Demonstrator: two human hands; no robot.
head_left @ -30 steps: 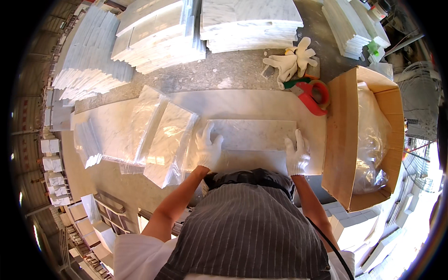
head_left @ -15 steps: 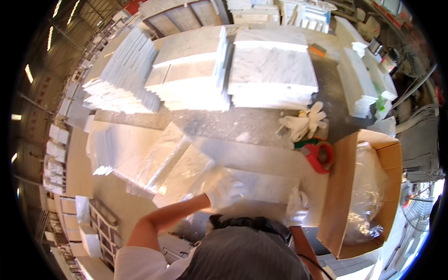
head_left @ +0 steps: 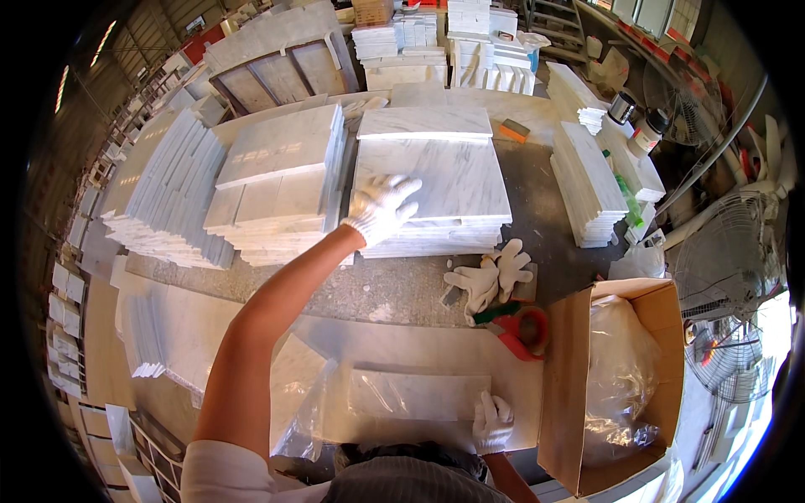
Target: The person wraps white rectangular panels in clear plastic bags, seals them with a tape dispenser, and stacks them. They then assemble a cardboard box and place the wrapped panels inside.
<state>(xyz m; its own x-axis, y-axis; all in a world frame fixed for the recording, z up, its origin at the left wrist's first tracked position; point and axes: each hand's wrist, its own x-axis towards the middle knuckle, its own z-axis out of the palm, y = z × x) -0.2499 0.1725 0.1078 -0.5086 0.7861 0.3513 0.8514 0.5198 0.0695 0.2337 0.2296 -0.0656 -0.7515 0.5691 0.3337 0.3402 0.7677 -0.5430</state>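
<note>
My left hand [head_left: 384, 207], in a white knit glove, reaches forward with its fingers spread. It rests over the left front part of a stack of veined white marble slabs [head_left: 436, 176], with nothing in its grip. Near my body, my gloved right hand [head_left: 493, 423] curls its fingers at the right end of a glossy clear plastic film [head_left: 411, 396]. The film lies as a flat rectangle on the pale work surface [head_left: 402, 339]; I cannot tell whether a slab is inside it. Left of it lie plastic-covered slabs [head_left: 293, 377], partly behind my left forearm.
Two more slab stacks [head_left: 281, 142] [head_left: 159, 176] stand at left. Spare white gloves [head_left: 495, 281] lie beside a red tape dispenser [head_left: 521, 331]. An open cardboard box [head_left: 563, 394] with clear plastic inside stands at right. Farther right are narrow slabs [head_left: 587, 189], bottles [head_left: 647, 132] and fans [head_left: 725, 251].
My left hand has moved from the near work surface forward onto the middle marble stack. My right hand stays at the right end of the film. The view has shifted, showing more of the far side.
</note>
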